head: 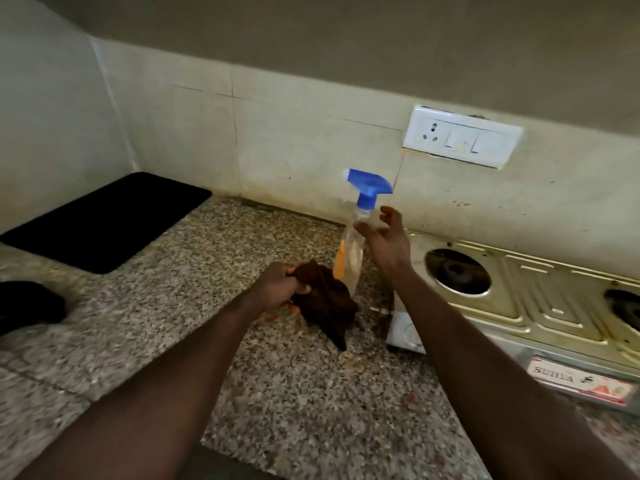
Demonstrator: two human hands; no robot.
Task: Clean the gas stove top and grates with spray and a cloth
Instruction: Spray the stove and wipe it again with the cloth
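The right hand [384, 237], fingers spread and gripping nothing, hovers at the neck of the bottle [349, 261] just left of the stove [554, 299], while the left hand [282, 287], further left, clutches the cloth [329, 303]; likely the spray-fetching step, next needing a firm neck grasp.

Worn on the head, wide-angle, facing forward and down across the counter [180, 306] toward the wall [294, 143]; stove [519, 289] close at right, within arm's reach.
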